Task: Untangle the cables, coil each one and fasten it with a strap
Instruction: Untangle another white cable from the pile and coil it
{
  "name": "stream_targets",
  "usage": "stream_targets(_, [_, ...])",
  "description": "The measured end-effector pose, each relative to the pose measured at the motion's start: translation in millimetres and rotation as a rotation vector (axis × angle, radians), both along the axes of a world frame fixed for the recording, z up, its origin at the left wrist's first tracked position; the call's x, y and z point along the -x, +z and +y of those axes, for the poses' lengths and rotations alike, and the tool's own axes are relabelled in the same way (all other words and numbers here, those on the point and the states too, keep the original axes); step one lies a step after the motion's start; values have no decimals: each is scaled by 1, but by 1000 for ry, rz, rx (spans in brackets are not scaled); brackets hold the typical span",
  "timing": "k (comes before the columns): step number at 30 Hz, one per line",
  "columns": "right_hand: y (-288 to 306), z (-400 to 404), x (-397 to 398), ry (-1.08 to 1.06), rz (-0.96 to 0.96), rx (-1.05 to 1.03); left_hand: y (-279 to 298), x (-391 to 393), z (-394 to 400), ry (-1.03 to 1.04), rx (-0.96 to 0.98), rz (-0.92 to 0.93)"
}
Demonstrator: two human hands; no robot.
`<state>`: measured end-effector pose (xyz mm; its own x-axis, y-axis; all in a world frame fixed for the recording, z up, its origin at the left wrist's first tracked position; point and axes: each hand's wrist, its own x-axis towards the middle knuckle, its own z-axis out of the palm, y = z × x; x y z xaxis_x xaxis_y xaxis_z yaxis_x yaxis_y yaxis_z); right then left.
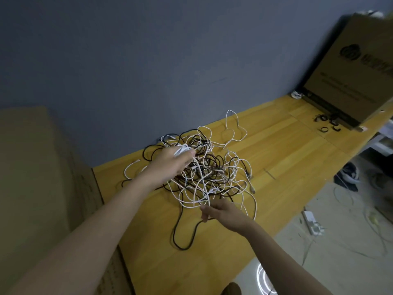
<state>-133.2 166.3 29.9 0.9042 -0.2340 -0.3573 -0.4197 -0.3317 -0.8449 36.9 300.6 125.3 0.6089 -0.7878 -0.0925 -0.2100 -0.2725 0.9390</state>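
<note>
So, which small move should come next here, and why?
Probably draw the right hand toward the body, pulling its pinched white cable out of the pile. The left hand already grips a white bundle, and that strand runs between them.

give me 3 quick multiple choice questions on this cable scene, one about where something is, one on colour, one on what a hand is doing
1. Where do the black straps lie?
A. beside the cardboard box at the far right of the table
B. under the tangle
C. on the floor

2. What colours are the cables in the tangle?
A. red and blue
B. white and black
C. all yellow

3. What is the left hand doing?
A. resting flat on the table
B. holding a bunch of white cable loops
C. holding a strap

Answers:
1 A, the straps sit on the wooden table by the cardboard box.
2 B, only white and black cords show.
3 B, its fingers curl round white loops over the pile, while the right hand pinches a white strand.
</note>
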Motion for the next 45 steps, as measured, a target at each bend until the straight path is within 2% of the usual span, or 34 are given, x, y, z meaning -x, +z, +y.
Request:
stream_targets(4, [-16,-7,10,88,11,349,1,-3,-1,142,160,138])
stream_targets(6, [-20,5,10,139,34,420,-1,-4,-1,161,180,164])
stream_targets(8, [-19,21,8,138,35,302,-3,-4,-2,148,171,148])
stream_targets(12, [-16,45,8,52,169,-234,-9,-4,-3,107,85,25])
stream_targets(15, [-10,39,7,71,209,-290,-10,-2,-3,101,75,16])
stream_targets(17, [-5,29,2,-1,135,-198,-8,-2,-3,109,98,43])
stream_targets(19, [-1,15,-3,-164,-7,-79,-7,-3,-2,120,100,49])
stream_targets(21, [8,3,-7,-361,-200,7,-8,-5,-2,129,88,57])
stream_targets(24, [25,-14,-17,-627,-505,31,-10,-6,-3,90,33,92])
stream_targets(26, [33,-22,-25,-733,-597,85,-10,-4,-5,29,45,176])
stream_targets(27, [35,-26,-29,-750,-595,183,-8,-3,-6,-5,82,249])
stream_targets(29, [35,-29,-32,-627,-458,535,-1,-1,-6,-39,195,401])
stream_targets(31, [24,-23,-27,-304,-216,892,4,-3,-5,-10,319,546])
stream_targets(32, [16,-16,-23,-113,-118,993,5,-3,-5,22,369,607])
stream_targets(33, [9,-6,-20,36,-86,1008,5,-4,-6,54,396,633])
stream_targets(35, [5,17,-14,189,-184,982,3,-2,-7,77,397,575])
stream_targets(38, [7,45,-16,233,-450,968,-4,5,-9,49,361,439])
stream_targets(40, [15,57,-18,182,-529,850,-9,5,-9,47,254,190])
stream_targets(43, [30,58,-19,19,-538,648,-19,4,-4,-30,-60,-269])
stream_targets(45, [38,49,-19,-105,-536,597,-22,7,-3,-115,-243,-406])
